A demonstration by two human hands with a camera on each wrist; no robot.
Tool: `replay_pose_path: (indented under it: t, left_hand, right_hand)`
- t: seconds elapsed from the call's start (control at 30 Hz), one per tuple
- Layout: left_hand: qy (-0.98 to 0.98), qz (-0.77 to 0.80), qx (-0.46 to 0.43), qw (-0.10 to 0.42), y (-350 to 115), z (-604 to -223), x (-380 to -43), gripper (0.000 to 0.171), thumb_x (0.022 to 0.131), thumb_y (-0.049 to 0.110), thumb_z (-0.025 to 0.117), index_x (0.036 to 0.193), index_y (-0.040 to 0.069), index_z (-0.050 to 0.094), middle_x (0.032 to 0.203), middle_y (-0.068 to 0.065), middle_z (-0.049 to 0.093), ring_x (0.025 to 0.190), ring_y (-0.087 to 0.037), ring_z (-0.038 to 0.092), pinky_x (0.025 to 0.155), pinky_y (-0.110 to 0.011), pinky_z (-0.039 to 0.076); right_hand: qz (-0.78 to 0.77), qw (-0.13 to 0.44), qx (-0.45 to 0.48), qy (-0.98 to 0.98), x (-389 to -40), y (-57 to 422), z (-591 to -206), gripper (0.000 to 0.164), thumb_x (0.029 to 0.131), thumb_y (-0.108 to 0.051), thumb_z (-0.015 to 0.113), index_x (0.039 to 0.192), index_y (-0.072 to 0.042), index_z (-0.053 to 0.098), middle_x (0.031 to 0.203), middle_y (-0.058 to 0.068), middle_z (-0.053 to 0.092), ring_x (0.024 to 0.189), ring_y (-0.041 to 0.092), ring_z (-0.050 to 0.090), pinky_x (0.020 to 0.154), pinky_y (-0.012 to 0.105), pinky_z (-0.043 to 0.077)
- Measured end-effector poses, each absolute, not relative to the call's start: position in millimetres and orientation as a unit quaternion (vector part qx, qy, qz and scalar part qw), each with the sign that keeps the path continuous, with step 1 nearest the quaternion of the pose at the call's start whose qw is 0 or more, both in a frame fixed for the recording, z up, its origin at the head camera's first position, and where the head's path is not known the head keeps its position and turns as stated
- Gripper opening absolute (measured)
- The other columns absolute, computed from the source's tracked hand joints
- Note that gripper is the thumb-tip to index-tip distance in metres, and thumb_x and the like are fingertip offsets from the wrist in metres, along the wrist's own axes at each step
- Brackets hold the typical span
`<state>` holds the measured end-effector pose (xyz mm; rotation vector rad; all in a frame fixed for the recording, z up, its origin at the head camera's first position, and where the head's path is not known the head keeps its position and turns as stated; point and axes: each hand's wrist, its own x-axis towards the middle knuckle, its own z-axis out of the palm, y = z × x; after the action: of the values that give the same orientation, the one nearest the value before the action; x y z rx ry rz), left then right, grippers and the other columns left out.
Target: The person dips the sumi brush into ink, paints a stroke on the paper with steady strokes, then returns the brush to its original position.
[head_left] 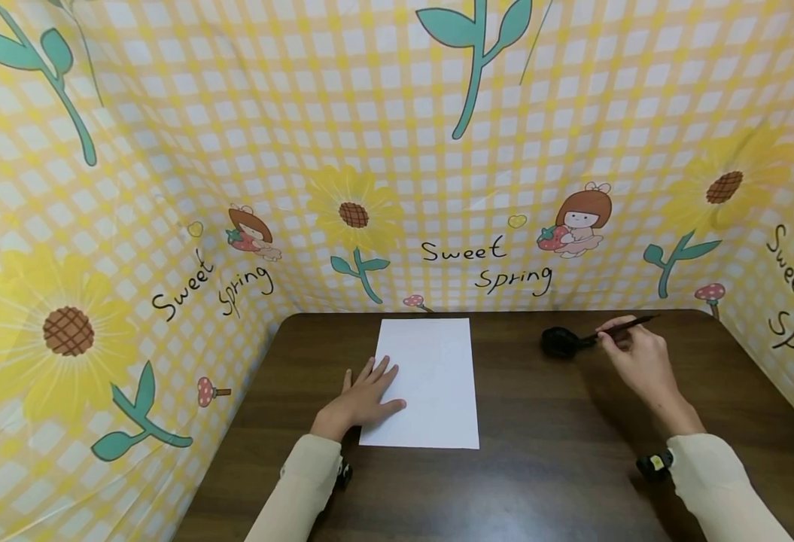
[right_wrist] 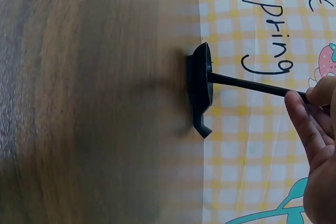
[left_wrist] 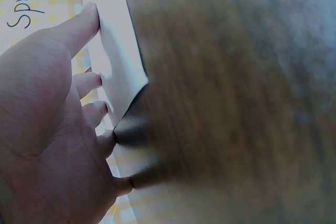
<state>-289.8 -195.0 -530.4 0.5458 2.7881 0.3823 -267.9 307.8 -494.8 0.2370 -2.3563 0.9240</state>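
Note:
A blank white sheet of paper (head_left: 437, 384) lies on the table left of centre. My left hand (head_left: 363, 399) rests on its left edge with spread fingers, the thumb on the sheet and some outer fingers on the wood. In the left wrist view, the near corner of the paper (left_wrist: 118, 51) shows beside the thumb and fingertips. At the back right, my right hand (head_left: 643, 365) pinches a slim dark writing brush (head_left: 630, 324) between thumb and fingers. The brush (right_wrist: 252, 86) slants down into a small black dish (right_wrist: 201, 80) with a short handle; its tip is hidden there.
The dark wooden table (head_left: 525, 489) has rounded back corners. A yellow checked cloth (head_left: 403, 113) with flowers and lettering stands as a wall behind it and on both sides. A small dark device (head_left: 655, 465) sits at the right wrist.

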Motion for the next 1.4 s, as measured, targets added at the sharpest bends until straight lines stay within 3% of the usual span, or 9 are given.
replay_pose_path:
  t: [0.43, 0.8, 1.13, 1.4]
  left_hand:
    - [0.963, 0.138, 0.187, 0.138, -194, -528, -287, 0.081, 0.107, 0.06, 0.053, 0.171, 0.019, 0.026, 0.181, -0.007, 0.012, 0.168, -0.038, 0.004, 0.126, -0.077, 0.001]
    - [0.962, 0.149, 0.187, 0.135, -194, -529, -288, 0.084, 0.106, 0.059, 0.055, 0.172, 0.018, 0.024, 0.181, -0.009, 0.011, 0.168, -0.039, 0.004, 0.126, -0.078, 0.0]
    - [0.959, 0.156, 0.192, 0.14, -198, -526, -289, 0.081, 0.107, 0.059, 0.053, 0.172, 0.02, 0.024, 0.181, -0.007, 0.008, 0.168, -0.037, 0.003, 0.127, -0.076, 0.002]
    - [0.96, 0.146, 0.193, 0.141, -197, -523, -285, 0.082, 0.106, 0.059, 0.055, 0.171, 0.016, 0.028, 0.181, -0.01, 0.013, 0.168, -0.039, 0.005, 0.126, -0.078, 0.004]
  right_hand:
    - [0.392, 0.275, 0.075, -0.875, -266, 305, -485, 0.019, 0.107, -0.017, 0.066, 0.112, 0.0, 0.071, 0.103, 0.02, 0.076, 0.084, -0.028, 0.054, 0.075, -0.003, 0.045]
    - [0.38, 0.33, 0.087, -0.86, -268, 301, -481, 0.012, 0.101, -0.005, 0.072, 0.11, 0.003, 0.072, 0.102, 0.021, 0.075, 0.088, -0.026, 0.05, 0.076, -0.004, 0.042]
    - [0.379, 0.339, 0.085, -0.857, -265, 302, -477, 0.013, 0.102, -0.005, 0.071, 0.11, 0.005, 0.071, 0.105, 0.023, 0.073, 0.091, -0.029, 0.049, 0.079, -0.005, 0.041]
    - [0.388, 0.341, 0.063, -0.854, -267, 302, -477, 0.016, 0.103, -0.007, 0.07, 0.111, 0.006, 0.071, 0.108, 0.024, 0.075, 0.091, -0.031, 0.05, 0.079, -0.006, 0.041]
